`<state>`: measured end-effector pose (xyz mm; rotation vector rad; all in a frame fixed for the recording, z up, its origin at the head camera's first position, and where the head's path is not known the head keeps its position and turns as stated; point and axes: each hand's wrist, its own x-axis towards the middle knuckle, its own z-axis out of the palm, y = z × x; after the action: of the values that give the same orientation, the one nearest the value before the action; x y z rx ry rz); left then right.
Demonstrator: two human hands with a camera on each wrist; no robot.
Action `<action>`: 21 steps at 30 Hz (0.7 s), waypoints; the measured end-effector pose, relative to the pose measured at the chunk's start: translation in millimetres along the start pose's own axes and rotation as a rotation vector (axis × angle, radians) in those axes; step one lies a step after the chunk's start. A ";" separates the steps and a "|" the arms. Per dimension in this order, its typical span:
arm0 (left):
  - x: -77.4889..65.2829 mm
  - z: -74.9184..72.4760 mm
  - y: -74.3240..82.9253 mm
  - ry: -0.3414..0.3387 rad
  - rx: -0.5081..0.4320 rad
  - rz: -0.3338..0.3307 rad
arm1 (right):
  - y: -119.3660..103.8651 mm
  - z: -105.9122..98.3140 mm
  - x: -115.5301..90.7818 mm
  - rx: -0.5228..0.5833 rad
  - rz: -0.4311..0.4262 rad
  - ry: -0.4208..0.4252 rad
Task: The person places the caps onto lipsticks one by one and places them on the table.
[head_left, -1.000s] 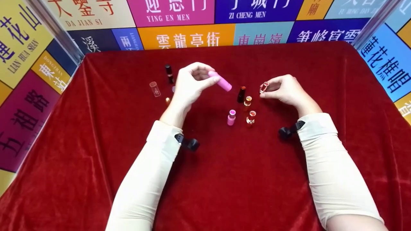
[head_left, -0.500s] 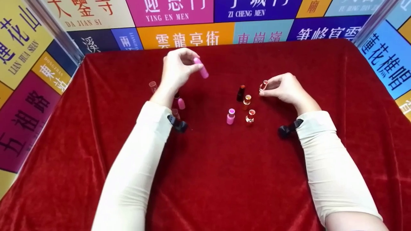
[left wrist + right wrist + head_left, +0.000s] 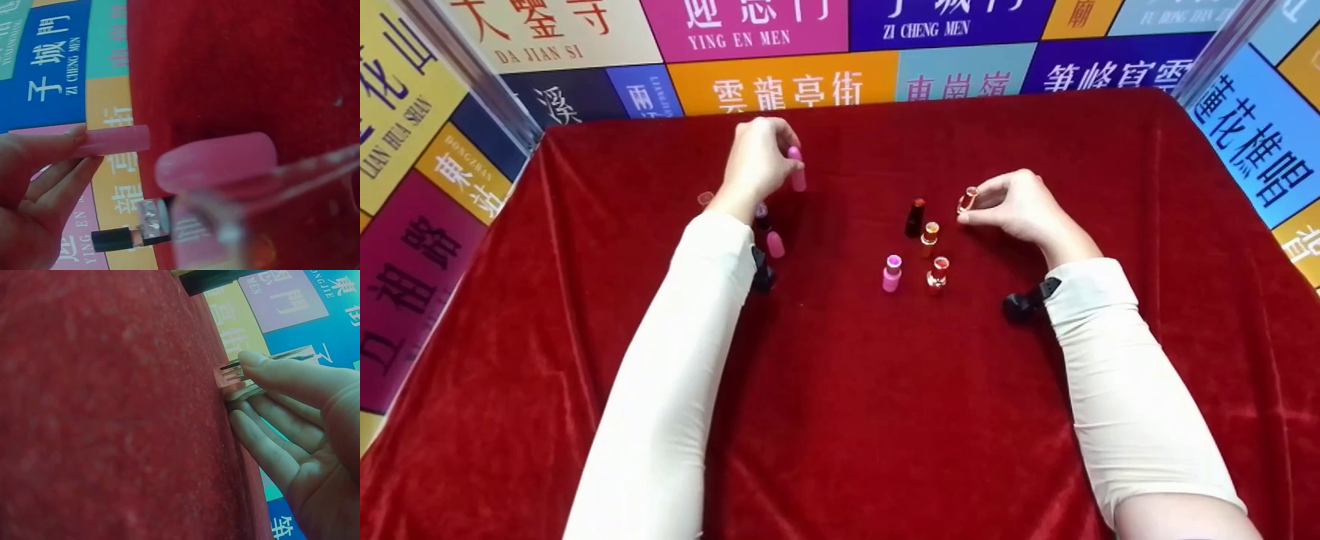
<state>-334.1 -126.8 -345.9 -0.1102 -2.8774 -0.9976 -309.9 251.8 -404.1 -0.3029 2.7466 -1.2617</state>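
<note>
My left hand (image 3: 757,154) pinches a pink lipstick cap (image 3: 798,171), held nearly upright between thumb and fingers. Another pink, rounded piece (image 3: 216,162) stands closer to the left wrist camera. Behind it is a dark lipstick piece (image 3: 112,239) with a patterned section. My right hand (image 3: 1011,206) holds a rose-gold lipstick (image 3: 968,198) with its base down at the cloth; the thumb partly covers it in the right wrist view. Nearby stand uncapped lipsticks: a black one (image 3: 915,217), a gold one (image 3: 930,237), a pink one (image 3: 891,274) and a red-tipped gold one (image 3: 937,274).
Dark red velvet cloth (image 3: 885,405) covers the table. A clear cap (image 3: 706,199) shows beside the left forearm, which hides other pieces. Printed panels (image 3: 780,82) with Chinese characters wall the back and sides.
My left hand has carried the pink lipstick cap leftward, away from the standing lipsticks, and turned it more upright. My right hand keeps its hold on the rose-gold lipstick in about the same place.
</note>
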 end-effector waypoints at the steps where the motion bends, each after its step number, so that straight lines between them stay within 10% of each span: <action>1: 0.7 1.8 0.4 -0.001 0.005 0.005 | -0.2 -0.4 0.0 -0.002 0.000 0.003; 12: 2.0 18.7 -3.9 -0.004 0.080 0.007 | -1.7 2.9 1.5 -0.013 -0.013 0.011; 21: 0.1 5.4 -3.6 0.008 0.041 0.016 | 1.0 2.1 1.9 -0.012 -0.010 0.012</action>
<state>-334.9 -126.3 -352.3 -0.1254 -2.8837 -0.9337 -311.6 250.4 -406.2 -0.3115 2.7669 -1.2543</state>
